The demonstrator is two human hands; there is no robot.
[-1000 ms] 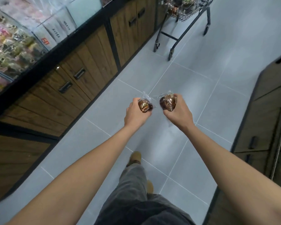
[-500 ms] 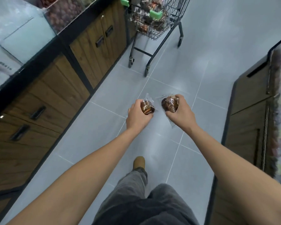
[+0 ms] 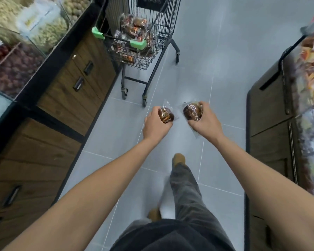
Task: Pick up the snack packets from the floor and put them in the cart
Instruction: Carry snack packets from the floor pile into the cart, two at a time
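Nearer now stands the cart [image 3: 152, 57]; left hand [image 3: 155, 126] grips one clear-wrapped brown snack packet [image 3: 166, 115], right hand [image 3: 206, 122] grips a second packet [image 3: 192, 112].

Head view, angled down, facing aisle floor [image 3: 198, 51]

Person advanced along aisle floor toward cart [image 3: 163, 33]. Cart, earlier cut off at top edge of view, came near: basket, green handle ends [image 3: 137, 44] and loaded packets [image 3: 134, 28] showed. Near wheels [image 3: 144, 101] ended just beyond left hand [image 3: 155, 126] gripping left packet [image 3: 166, 115] and right hand [image 3: 205, 122] gripping right packet [image 3: 192, 112]. Right shoe [image 3: 179, 158] swung forward. Left counter bins [image 3: 13, 69] changed from wrapped sweets to nuts, dried fruit. Right counter [image 3: 268, 105] display entered view.
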